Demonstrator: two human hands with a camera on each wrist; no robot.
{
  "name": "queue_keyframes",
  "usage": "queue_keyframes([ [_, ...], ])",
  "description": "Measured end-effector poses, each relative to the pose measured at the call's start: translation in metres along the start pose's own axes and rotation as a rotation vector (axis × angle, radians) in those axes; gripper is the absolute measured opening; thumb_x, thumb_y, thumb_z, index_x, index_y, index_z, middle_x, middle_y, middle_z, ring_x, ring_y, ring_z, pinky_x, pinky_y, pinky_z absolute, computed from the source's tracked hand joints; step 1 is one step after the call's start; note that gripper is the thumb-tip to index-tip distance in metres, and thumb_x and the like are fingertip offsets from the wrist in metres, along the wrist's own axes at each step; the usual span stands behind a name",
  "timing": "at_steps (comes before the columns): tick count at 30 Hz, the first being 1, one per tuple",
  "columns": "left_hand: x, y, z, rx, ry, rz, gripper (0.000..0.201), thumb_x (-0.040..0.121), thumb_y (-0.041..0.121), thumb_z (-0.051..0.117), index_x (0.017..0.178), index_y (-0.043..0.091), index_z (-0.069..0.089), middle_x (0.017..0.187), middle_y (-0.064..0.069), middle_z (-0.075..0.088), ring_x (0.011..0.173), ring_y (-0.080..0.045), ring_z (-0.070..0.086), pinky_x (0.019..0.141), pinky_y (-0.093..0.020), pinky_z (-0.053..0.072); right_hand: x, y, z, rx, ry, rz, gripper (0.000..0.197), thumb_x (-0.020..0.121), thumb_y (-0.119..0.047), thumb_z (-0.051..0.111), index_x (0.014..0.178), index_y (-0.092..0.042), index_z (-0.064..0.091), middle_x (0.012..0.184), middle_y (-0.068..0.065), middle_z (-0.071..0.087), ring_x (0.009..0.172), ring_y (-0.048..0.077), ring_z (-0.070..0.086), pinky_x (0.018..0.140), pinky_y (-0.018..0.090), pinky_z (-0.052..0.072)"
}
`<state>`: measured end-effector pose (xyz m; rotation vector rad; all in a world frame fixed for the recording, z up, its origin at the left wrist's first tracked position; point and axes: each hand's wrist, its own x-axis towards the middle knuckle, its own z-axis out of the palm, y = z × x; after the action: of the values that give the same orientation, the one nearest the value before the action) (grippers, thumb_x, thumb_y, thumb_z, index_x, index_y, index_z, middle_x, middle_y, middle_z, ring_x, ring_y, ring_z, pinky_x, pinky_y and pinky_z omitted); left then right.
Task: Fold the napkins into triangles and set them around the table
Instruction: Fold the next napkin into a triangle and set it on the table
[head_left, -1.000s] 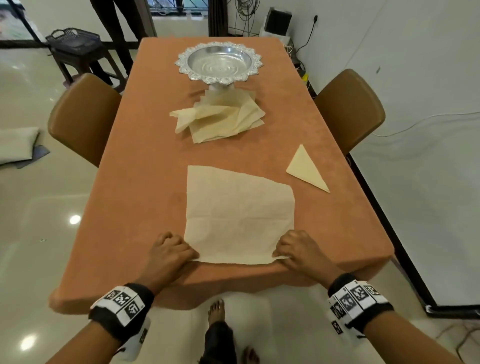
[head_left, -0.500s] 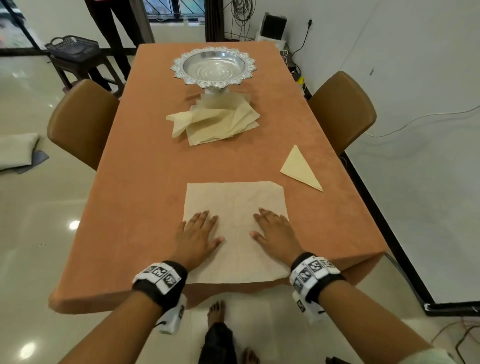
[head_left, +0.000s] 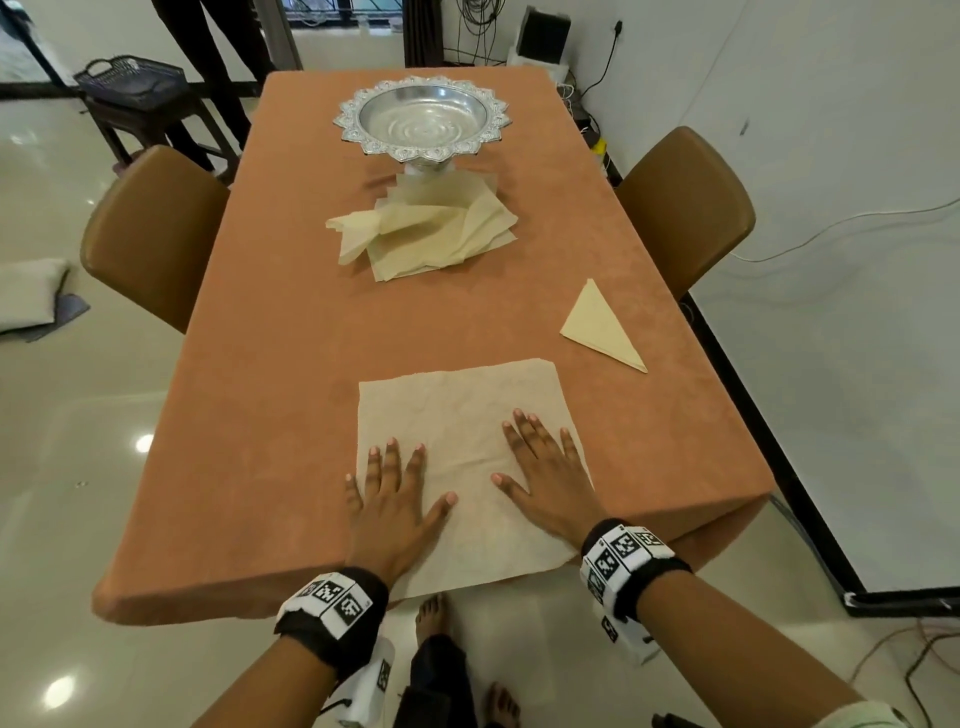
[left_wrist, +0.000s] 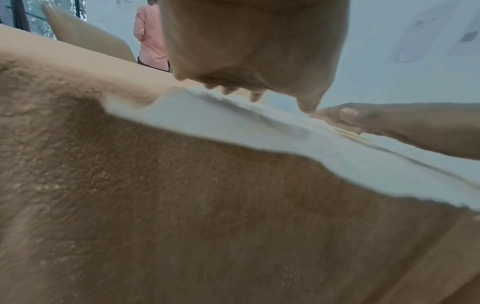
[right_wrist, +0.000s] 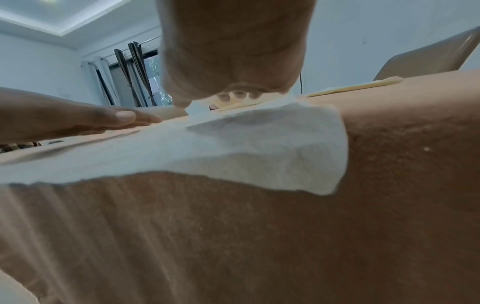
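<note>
The unfolded square cream paper napkin (head_left: 467, 457) is lying flat at the near end of the long table covered in an orange-brown cloth (head_left: 291, 364), with its near edge hanging slightly over the table's front edge. The left hand (head_left: 392, 499) is resting palm-down on the napkin's left side, fingers straight and spread, the outer fingers lying on the cloth just beyond the napkin's left edge. The right hand (head_left: 550, 478) is lying palm-down on the napkin's right side, fingers likewise extended. Neither hand is gripping anything; both are pressing flat. This posture is judged to serve two purposes: it is smoothing creases out of the sheet, and it is pinning the sheet so that it is not sliding on the cloth before a fold.

The right wrist view shows the napkin's near right corner (right_wrist: 311, 156) drooping over the table edge, which suggests the sheet is sitting close to the person for easy reach.

One finished cream triangular folded napkin (head_left: 602, 330) is lying near the table's right side, in front of the right-hand brown chair (head_left: 691, 208), apparently marking that place setting. A loose pile of cream unfolded napkins (head_left: 431, 234) is lying at the foot of the ornate silver pedestal bowl (head_left: 423, 117), well apart from the working area, serving as the supply. The left-hand brown chair (head_left: 150, 234) has no napkin at its place yet.
</note>
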<state>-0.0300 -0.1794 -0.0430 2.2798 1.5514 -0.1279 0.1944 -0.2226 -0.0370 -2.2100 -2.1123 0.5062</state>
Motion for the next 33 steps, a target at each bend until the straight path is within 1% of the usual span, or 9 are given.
queue_keyframes([
  [4, 0.038, 0.011, -0.013, 0.009, 0.037, 0.0, 0.084, 0.079, 0.072, -0.002, 0.152, 0.03, -0.005, 0.16, -0.001, -0.012, 0.147, -0.02, -0.012, 0.114, -0.05, -0.01, 0.027, -0.01, -0.006, 0.007, 0.068, 0.084, 0.066, 0.098, -0.054, 0.023, 0.152, -0.022, 0.002, 0.16, -0.003, -0.006, 0.146, 0.014, -0.006, 0.117, 0.044, -0.006],
  [7, 0.066, 0.012, -0.016, -0.021, -0.013, -0.048, 0.071, 0.092, 0.066, 0.014, 0.152, 0.033, -0.006, 0.16, 0.001, -0.015, 0.146, -0.021, -0.015, 0.115, -0.053, -0.008, 0.049, -0.009, -0.006, 0.02, 0.011, 0.178, 0.065, 0.098, -0.054, 0.021, 0.152, -0.022, 0.004, 0.16, -0.002, -0.005, 0.147, 0.015, -0.005, 0.117, 0.047, -0.004],
  [15, 0.101, -0.007, -0.031, -0.03, -0.088, -0.06, 0.07, 0.093, 0.066, 0.017, 0.15, 0.036, -0.011, 0.157, 0.002, -0.025, 0.144, -0.02, -0.023, 0.115, -0.055, -0.011, 0.086, 0.002, -0.014, 0.098, -0.086, 0.137, 0.068, 0.098, -0.055, 0.023, 0.151, -0.024, -0.005, 0.159, -0.004, -0.014, 0.145, 0.012, -0.013, 0.115, 0.043, -0.01],
  [21, 0.085, -0.001, -0.046, -0.08, -0.018, 0.012, 0.077, 0.093, 0.065, 0.024, 0.15, 0.031, -0.015, 0.154, -0.001, -0.029, 0.143, -0.022, -0.024, 0.113, -0.052, -0.011, 0.062, -0.007, -0.023, 0.175, 0.092, 0.126, 0.064, 0.1, -0.041, 0.033, 0.152, -0.019, 0.004, 0.16, -0.003, -0.004, 0.146, 0.012, -0.007, 0.115, 0.042, -0.008],
  [23, 0.065, 0.002, -0.035, -0.041, -0.041, 0.046, 0.082, 0.085, 0.073, 0.011, 0.149, 0.031, -0.017, 0.151, 0.0, -0.033, 0.142, -0.022, -0.026, 0.113, -0.049, -0.012, 0.045, -0.009, -0.015, 0.163, 0.078, 0.117, 0.063, 0.099, -0.044, 0.029, 0.152, -0.019, 0.004, 0.16, -0.003, -0.003, 0.146, 0.012, -0.007, 0.115, 0.041, -0.008],
  [25, 0.048, 0.003, -0.019, -0.013, -0.063, 0.044, 0.088, 0.074, 0.075, -0.003, 0.149, 0.032, -0.017, 0.151, 0.0, -0.034, 0.142, -0.022, -0.026, 0.113, -0.049, -0.012, 0.031, -0.009, -0.004, 0.114, 0.058, 0.093, 0.07, 0.091, -0.055, 0.012, 0.152, -0.021, 0.002, 0.16, -0.004, -0.004, 0.146, 0.011, -0.007, 0.114, 0.039, -0.011],
  [27, 0.038, 0.001, -0.004, -0.023, -0.056, 0.024, 0.088, 0.073, 0.074, -0.005, 0.15, 0.033, -0.015, 0.155, 0.0, -0.028, 0.143, -0.022, -0.025, 0.114, -0.049, -0.012, 0.022, -0.006, 0.009, 0.049, 0.047, 0.084, 0.078, 0.084, -0.058, 0.001, 0.152, -0.021, 0.002, 0.159, -0.004, -0.003, 0.146, 0.013, -0.004, 0.112, 0.04, -0.011],
  [31, 0.032, -0.01, 0.008, -0.028, 0.002, 0.028, 0.085, 0.077, 0.077, -0.002, 0.151, 0.037, -0.009, 0.157, 0.004, -0.022, 0.143, -0.018, -0.025, 0.115, -0.047, -0.011, 0.008, -0.002, 0.023, -0.02, 0.042, 0.077, 0.078, 0.085, -0.063, -0.001, 0.152, -0.022, 0.003, 0.158, -0.005, -0.004, 0.146, 0.015, -0.003, 0.112, 0.041, -0.012],
  [33, 0.026, -0.015, 0.01, 0.005, -0.012, 0.044, 0.084, 0.075, 0.079, -0.005, 0.148, 0.039, -0.015, 0.157, 0.005, -0.024, 0.143, -0.017, -0.025, 0.115, -0.046, -0.012, 0.002, -0.002, 0.027, -0.028, 0.044, 0.083, 0.08, 0.086, -0.067, -0.006, 0.151, -0.022, 0.004, 0.157, -0.005, -0.002, 0.146, 0.014, 0.0, 0.114, 0.043, -0.006],
])
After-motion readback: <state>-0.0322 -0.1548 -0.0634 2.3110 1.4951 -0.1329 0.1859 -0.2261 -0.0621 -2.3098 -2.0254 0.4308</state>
